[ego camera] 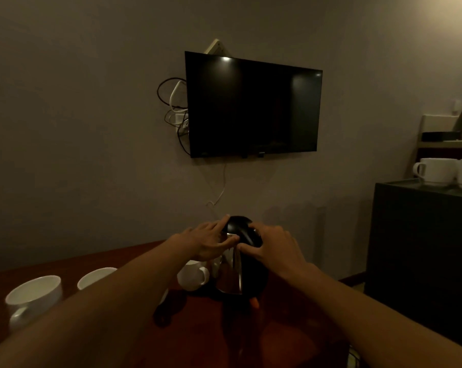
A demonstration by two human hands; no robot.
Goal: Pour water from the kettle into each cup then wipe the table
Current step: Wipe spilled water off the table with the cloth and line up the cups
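A steel kettle with a black lid and handle stands upright on its base on the dark wooden table. My left hand rests its fingers on the lid and upper rim from the left. My right hand wraps the top of the black handle from the right. Three white cups sit on the table: one just left of the kettle, one partly hidden by my left forearm, and one at the far left.
A black wall television with loose cables hangs behind the table. At the right stands a dark cabinet carrying more white cups. The table's right edge runs close beside the kettle.
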